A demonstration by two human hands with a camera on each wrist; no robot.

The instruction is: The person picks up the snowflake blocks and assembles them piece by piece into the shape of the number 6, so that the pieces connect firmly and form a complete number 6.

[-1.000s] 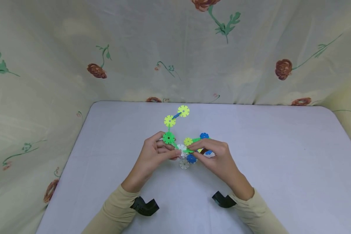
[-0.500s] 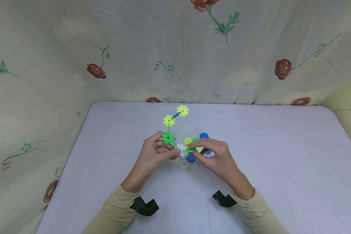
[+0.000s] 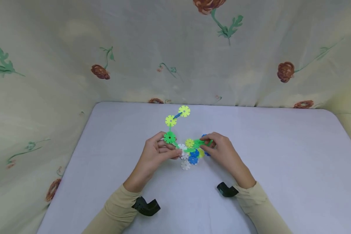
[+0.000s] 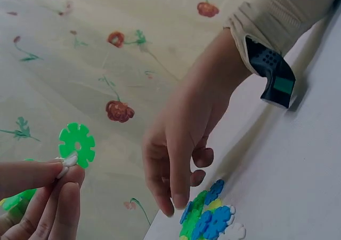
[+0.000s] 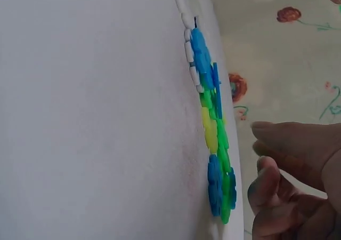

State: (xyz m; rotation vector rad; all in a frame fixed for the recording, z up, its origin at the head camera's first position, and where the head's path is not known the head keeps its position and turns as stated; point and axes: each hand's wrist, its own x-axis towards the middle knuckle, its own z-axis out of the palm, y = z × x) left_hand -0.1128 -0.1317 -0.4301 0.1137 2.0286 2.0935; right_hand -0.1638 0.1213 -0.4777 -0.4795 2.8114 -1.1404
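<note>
My left hand [image 3: 155,154] pinches a white notched disc [image 4: 68,164] between thumb and fingers. It is part of a chain of snowflake-shaped linking discs: a green disc [image 3: 169,137], a yellow disc [image 3: 171,120], a blue disc seen edge-on [image 3: 177,115] and another yellow disc [image 3: 184,111] lead away from it. On the white disc's other side, a second green disc [image 4: 77,145] sticks out at its edge. My right hand [image 3: 221,148] hovers over the loose discs with fingers bent downward; the right wrist view shows nothing between its fingertips [image 5: 262,129].
Loose discs lie in a small heap on the white table [image 3: 266,162]: blue discs [image 3: 193,160], a yellow one [image 3: 189,143], green [image 3: 197,143] and white discs [image 3: 185,165]. Floral cloth [image 3: 134,48] hangs behind the table. A black wrist device [image 3: 146,206] sits at the left cuff.
My right hand has let go of the green disc beside the white one and moved right, over the heap. The left hand stays in place with the chain; the head view shifts slightly.
</note>
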